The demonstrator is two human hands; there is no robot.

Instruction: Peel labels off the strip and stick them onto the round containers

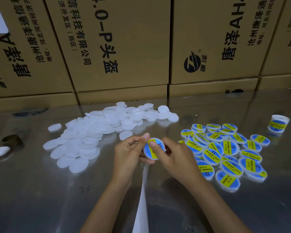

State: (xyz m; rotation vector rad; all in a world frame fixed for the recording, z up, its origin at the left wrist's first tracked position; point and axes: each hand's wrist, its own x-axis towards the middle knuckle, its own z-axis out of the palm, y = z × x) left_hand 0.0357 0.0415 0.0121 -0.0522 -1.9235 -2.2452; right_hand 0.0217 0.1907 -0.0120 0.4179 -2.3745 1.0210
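Head view: both hands meet at centre over the surface (pixel 40 199). The left hand (pixel 128 153) grips the round container (pixel 154 149) by its rim, and the right hand (pixel 173 157) presses its thumb on the label. The backing strip (pixel 142 199) trails toward 6 o'clock. The labelled pile (pixel 225 152) lies at 3 o'clock, nearer the right hand.

A round white container (pixel 154 149) was held tilted above the metal table, a blue label (pixel 155 147) with a yellow band on its face. A white backing strip (pixel 142 199) hung from beneath it toward the near edge. To its left lay a heap of unlabelled white containers (pixel 94 132); to its right, a pile of labelled containers (pixel 225 152). A label roll (pixel 277 123) stood at the far right.
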